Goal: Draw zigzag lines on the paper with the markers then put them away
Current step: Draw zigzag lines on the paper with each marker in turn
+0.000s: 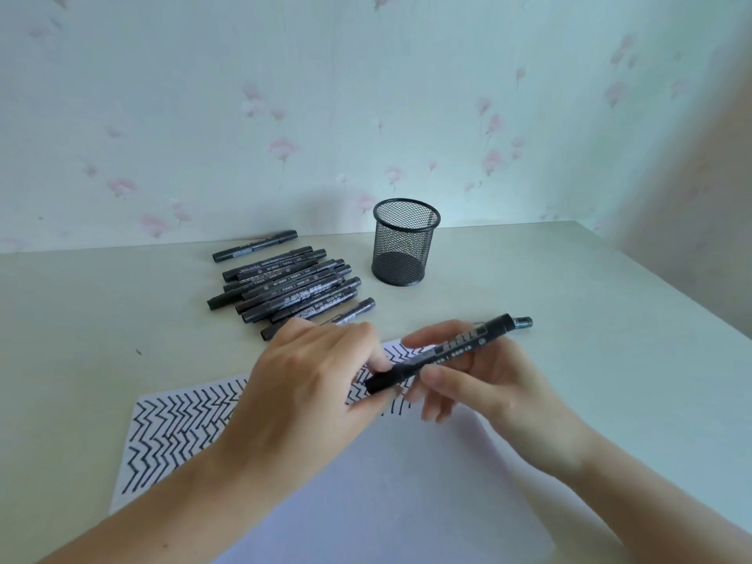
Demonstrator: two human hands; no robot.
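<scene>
A pale tabletop [569, 303] is seen running back to a floral-papered wall [325, 95], w/ its far right corner just past the mesh cup.

A white sheet of paper [386, 482] is laid flat at the near edge, roughly centred, tilted a bit anticlockwise. Its far-left portion is covered w/ rows of black zigzag lines [171, 429]; the near and right parts are seen bare.

Both forearms are brought in from the near edge, over the paper. The left hand [309, 384] is held palm-down, fingers curled, w/ fingertips pinched on the lower-left end of the held marker [443, 352]. The right hand [476, 372] is closed round the marker's middle, thumb on the near side, fingers wrapped over the top. The marker is kept off the paper, above its far edge, slanted up to the right; a bluish-grey end is shown at its upper right, past the right hand. Whether the cap is on or off at the left end cannot be told.

A pile of black markers [285, 287] is left toward the far edge, left of centre, lying roughly parallel; one marker lies apart, nearer the wall.

A black mesh pen cup [405, 246] is stood upright just right of the pile, apparently empty.
</scene>
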